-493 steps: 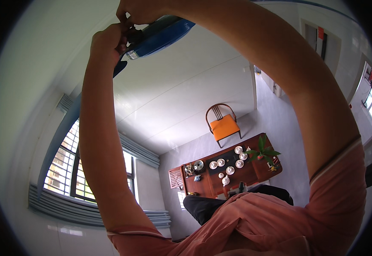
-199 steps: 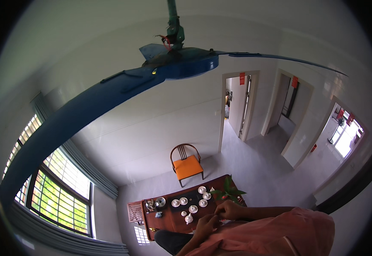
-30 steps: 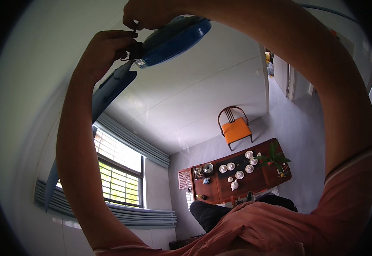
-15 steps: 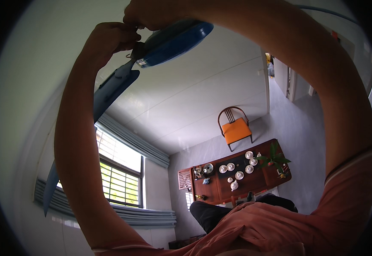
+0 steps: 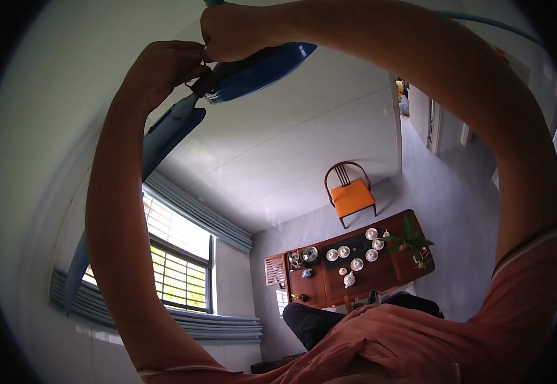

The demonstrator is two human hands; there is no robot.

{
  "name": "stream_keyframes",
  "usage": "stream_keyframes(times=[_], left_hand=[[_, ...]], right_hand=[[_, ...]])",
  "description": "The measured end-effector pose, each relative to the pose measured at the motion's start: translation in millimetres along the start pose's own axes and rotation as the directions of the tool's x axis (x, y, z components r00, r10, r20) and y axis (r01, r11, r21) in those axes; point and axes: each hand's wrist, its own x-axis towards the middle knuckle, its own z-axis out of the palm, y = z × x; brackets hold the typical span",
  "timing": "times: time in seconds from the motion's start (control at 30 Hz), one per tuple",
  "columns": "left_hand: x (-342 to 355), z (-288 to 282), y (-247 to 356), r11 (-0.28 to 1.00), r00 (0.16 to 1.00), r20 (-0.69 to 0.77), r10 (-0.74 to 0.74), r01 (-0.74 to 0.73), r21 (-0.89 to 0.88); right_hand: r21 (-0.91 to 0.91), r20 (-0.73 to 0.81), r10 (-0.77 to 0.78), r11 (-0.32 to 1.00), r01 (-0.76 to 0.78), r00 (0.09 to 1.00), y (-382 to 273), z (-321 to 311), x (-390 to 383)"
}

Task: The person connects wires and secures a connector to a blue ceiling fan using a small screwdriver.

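Both my arms are raised toward a blue ceiling fan (image 5: pixel 262 77). My left hand (image 5: pixel 166 69) has its fingers bent together at the dark bracket (image 5: pixel 203 83) between a fan blade (image 5: pixel 175 137) and the round hub. What those fingertips pinch is too dark to make out. Just right of it, my right hand (image 5: pixel 237 33) is closed in a fist over the hub's edge. A teal-green handle (image 5: pixel 214 2) sticks out above that fist, its other end hidden by the hand. The two hands nearly touch.
A second blade (image 5: pixel 77 275) hangs behind my left forearm, another (image 5: pixel 493 22) at the upper right. Below stands a wooden tea table (image 5: pixel 317 288) with several white cups, a teapot (image 5: pixel 349 279) and a plant (image 5: pixel 408 239). Beyond it is an orange-seated chair (image 5: pixel 353 196). A barred window (image 5: pixel 179 256) is left.
Both hands have shifted slightly, the right one lower and to the right. The teal-green handle above the right fist has come into view. The fan hub looks a little lower.
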Motion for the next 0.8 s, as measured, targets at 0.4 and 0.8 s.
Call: stream_keyframes(times=[0.4, 0.8], left_hand=[[7.3, -2.4, -8.8, 0.536, 0.894, 0.119, 0.431, -0.361, 0.763], [35.6, -6.6, 4.3, 0.58, 0.918, 0.169, 0.359, -0.361, 0.73]], right_hand=[[-0.035, -0.27, 0.115, 0.991, -0.13, 0.956, 14.1, 6.6, 3.9], [-0.176, -0.233, -0.041, 0.984, -0.001, 0.972, 10.5, -2.0, -11.7]])
